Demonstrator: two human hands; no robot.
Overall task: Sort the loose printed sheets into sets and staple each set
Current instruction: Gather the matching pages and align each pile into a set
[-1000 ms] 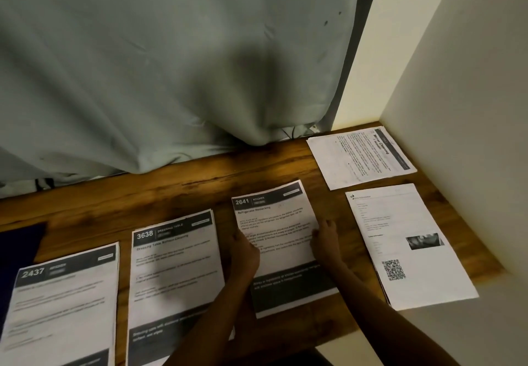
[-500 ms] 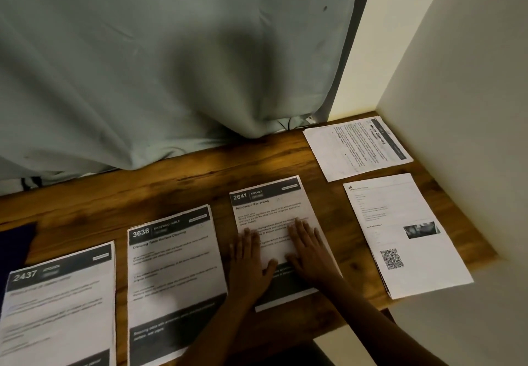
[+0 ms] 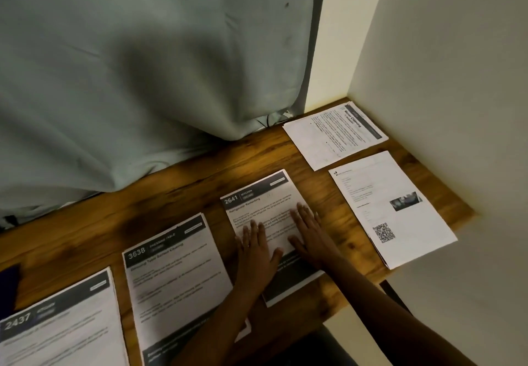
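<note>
Several printed sheets lie in separate spots on a wooden table. The sheet headed 2641 sits in the middle. My left hand and my right hand both lie flat on it with straight, spread fingers. To its left is the sheet headed 3638, and further left the sheet headed 2437. At the right lies a stack with a QR code, and behind it a sheet titled Mirror Cleaning. No stapler is in view.
A grey-green curtain hangs along the table's back edge. A pale wall closes off the right side. A dark blue object shows at the left edge.
My hands went from holding the 2641 sheet's side edges to lying flat on its face. The view has shifted slightly, so the sheets sit higher in the frame.
</note>
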